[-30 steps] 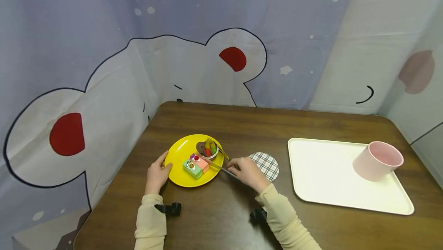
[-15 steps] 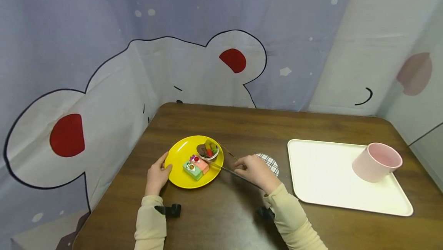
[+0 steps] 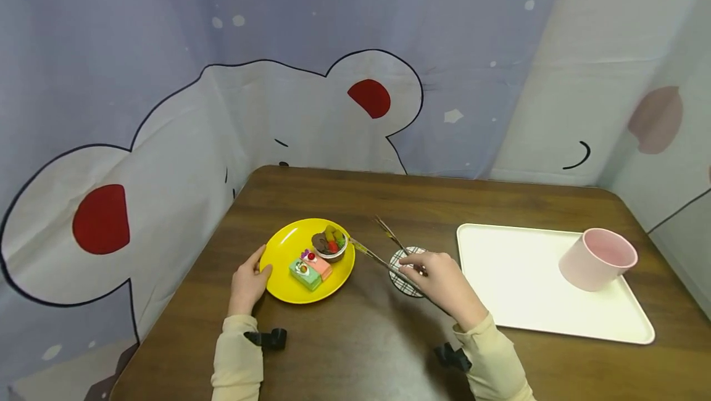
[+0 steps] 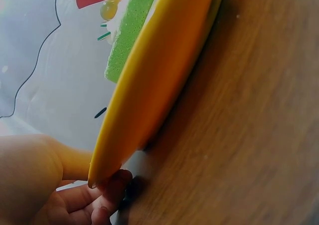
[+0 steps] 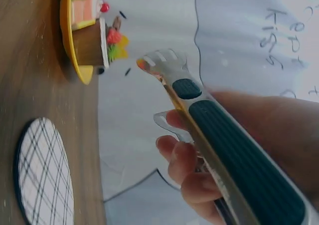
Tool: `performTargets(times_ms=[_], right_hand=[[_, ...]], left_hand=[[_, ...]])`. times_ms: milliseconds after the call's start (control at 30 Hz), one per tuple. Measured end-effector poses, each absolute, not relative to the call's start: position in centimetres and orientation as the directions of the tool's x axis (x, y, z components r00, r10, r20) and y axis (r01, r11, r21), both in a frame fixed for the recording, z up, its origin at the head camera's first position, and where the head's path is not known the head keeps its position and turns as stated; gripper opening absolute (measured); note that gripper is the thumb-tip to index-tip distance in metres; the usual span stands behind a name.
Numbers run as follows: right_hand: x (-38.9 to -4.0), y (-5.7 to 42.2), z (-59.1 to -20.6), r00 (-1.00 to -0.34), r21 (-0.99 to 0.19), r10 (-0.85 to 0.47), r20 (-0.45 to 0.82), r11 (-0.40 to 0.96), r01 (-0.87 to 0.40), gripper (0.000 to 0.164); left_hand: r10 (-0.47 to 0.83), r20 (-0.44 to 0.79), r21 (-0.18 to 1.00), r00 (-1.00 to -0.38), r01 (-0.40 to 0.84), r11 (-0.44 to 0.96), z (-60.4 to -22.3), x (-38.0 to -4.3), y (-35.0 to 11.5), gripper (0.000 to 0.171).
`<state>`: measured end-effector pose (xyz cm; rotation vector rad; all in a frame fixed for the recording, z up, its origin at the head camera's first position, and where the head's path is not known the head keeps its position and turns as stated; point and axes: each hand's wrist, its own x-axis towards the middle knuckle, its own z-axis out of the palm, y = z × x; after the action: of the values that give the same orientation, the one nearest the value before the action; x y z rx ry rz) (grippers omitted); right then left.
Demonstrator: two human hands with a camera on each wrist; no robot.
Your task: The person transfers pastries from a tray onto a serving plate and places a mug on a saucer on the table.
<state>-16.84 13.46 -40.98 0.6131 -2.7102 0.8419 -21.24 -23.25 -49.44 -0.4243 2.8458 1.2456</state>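
Observation:
On the table a yellow plate (image 3: pixel 286 243) carries a toy green cake slice (image 3: pixel 305 275), a toy pink cake slice (image 3: pixel 320 268) and a toy cupcake (image 3: pixel 332 254) topped with fruit. My left hand (image 3: pixel 247 281) grips the plate's left rim; in the left wrist view the thumb is above the rim and the fingers (image 4: pixel 107 200) are below it. My right hand (image 3: pixel 444 284) holds a pair of clear tongs (image 5: pixel 239 155) with dark green grip pads. Their tips stand spread apart beside the plate, nothing between them. Under the tongs lies a round plaid coaster (image 5: pixel 45 175).
A cream tray (image 3: pixel 500 265) lies on the right of the brown table (image 3: pixel 344 351), bearing a pink cup (image 3: pixel 591 268). A printed curtain (image 3: pixel 455 80) hangs behind the table.
My right hand has drawn the tongs rightward, away from the cupcake and over the coaster; their tips now show spread wider. My left hand stays on the plate's rim.

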Motion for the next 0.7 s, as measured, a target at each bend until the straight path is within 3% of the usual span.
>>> performTargets(times_ms=[267, 700], right_hand=[[-16.0, 16.8, -41.6, -0.922, -0.524, -0.199, 0.332, 0.774, -0.355, 0.026], [-14.6, 22.0, -43.3, -0.95, -0.519, 0.052, 0.308, 0.846, -0.122, 0.026]], left_hand=[[-0.249, -0.112, 0.722, -0.962, -0.251, 0.644, -49.5, -21.2, -23.2, 0.054], [-0.24, -0.1, 0.726, -0.966, -0.236, 0.646, -49.8, -21.2, -23.4, 0.054]])
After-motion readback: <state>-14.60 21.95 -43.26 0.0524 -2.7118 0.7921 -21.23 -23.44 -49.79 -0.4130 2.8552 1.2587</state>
